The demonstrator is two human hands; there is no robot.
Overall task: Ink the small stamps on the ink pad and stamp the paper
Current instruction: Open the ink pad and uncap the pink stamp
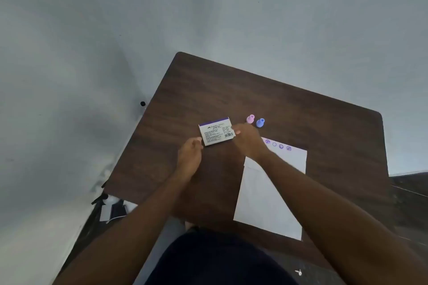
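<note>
A white and purple ink pad box [216,131] lies flat on the brown table [231,90]. My left hand [190,157] touches its near left corner with curled fingers. My right hand [247,139] grips its right edge. Behind my right hand stand a pink stamp [250,118] and a blue stamp [260,122], upright and side by side. The white paper [271,194] lies to the right, partly under my right forearm. Several purple stamp marks [278,145] run along its far edge.
The table's left edge and far edge are close to a pale wall. Dark items and white cables [113,210] lie on the floor at the lower left. My dark-clothed lap [220,259] sits below the table's near edge.
</note>
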